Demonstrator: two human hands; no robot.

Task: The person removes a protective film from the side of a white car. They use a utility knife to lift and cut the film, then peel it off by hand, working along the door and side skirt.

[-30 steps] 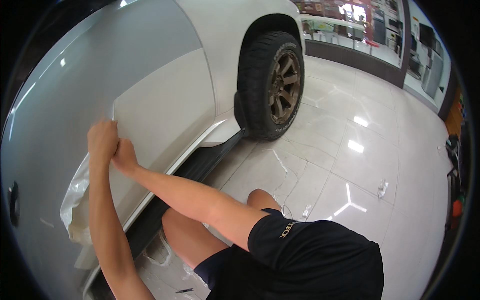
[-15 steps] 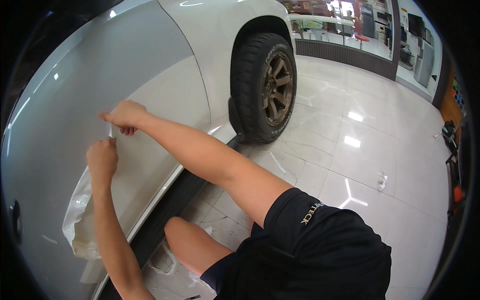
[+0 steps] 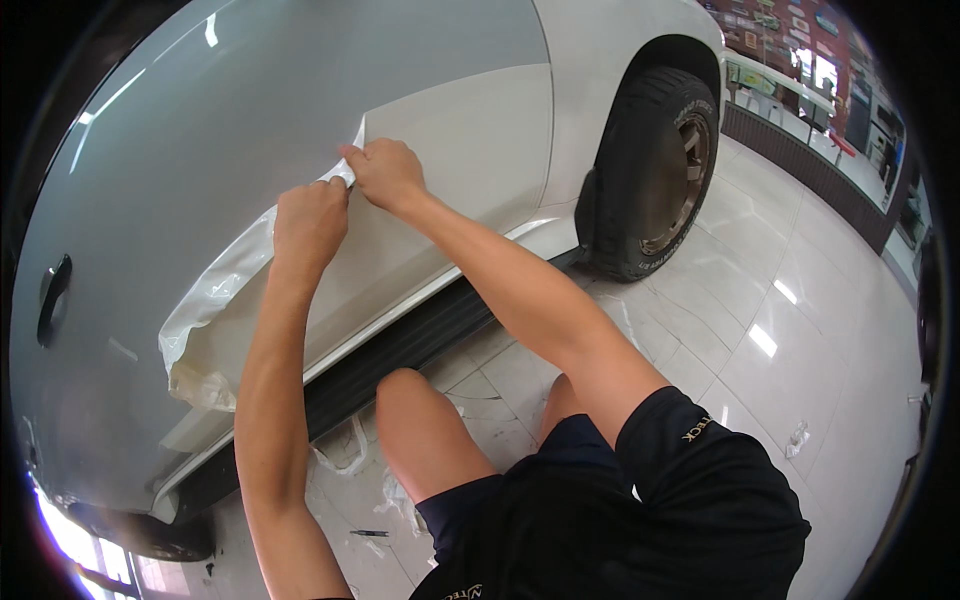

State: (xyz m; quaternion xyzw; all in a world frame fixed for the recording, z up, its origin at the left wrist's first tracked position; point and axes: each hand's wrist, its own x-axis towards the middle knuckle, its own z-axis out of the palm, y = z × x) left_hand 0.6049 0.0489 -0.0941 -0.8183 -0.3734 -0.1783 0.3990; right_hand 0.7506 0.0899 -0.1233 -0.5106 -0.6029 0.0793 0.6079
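A strip of glossy white film (image 3: 222, 277) hangs partly loose from the side of a car, whose door is grey above (image 3: 270, 110) and off-white below (image 3: 470, 130). It runs from a crumpled end near the sill up to a thin point where it meets the grey edge. My left hand (image 3: 310, 225) is closed on the film's upper part, knuckles outward. Just above and to the right, my right hand (image 3: 388, 175) pinches the same strip between thumb and fingers. The two hands nearly touch.
A black side step (image 3: 400, 365) runs low along the car. The front wheel (image 3: 660, 185) stands to the right. Scraps of film (image 3: 350, 455) and a dark pen-like tool (image 3: 370, 533) lie on the tiled floor. A black door handle (image 3: 54, 300) is at left.
The view has swung left, so the car sits further right. The right hand has come down close to the left hand and now grips the film, more of which stands away from the door.
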